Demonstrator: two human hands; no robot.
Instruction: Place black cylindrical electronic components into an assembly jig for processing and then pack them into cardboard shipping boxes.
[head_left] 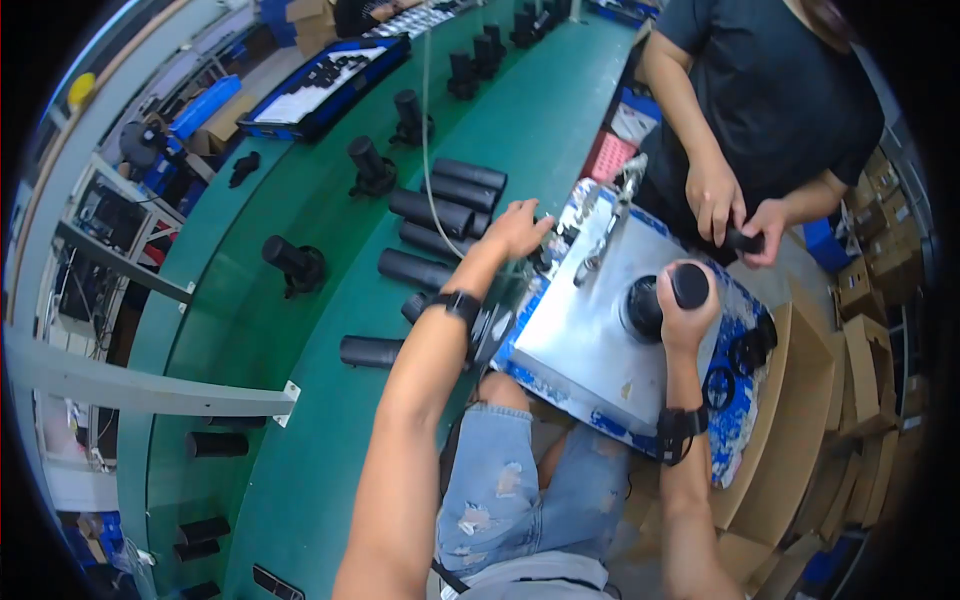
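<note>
My right hand (688,318) is wrapped round a black cylinder (690,285) whose round end points up. It stands over a black round base (641,308) on a silver metal plate (570,335). My left hand (515,230) reaches out between the green work surface and the plate, fingers spread. Small dark parts (543,258) lie close by its fingertips, and I see nothing held in it. A metal toggle clamp (600,245) is mounted at the plate's far left. Next to my left forearm, several black tubes (415,268) lie on their sides.
Black cylinders on flanged bases (292,262) stand along the green conveyor (330,325). Black rings (718,388) lie on the worn blue board right of the plate. Across from me, a person's hands (735,225) hold a small black part. A cardboard box (790,420) stands at right.
</note>
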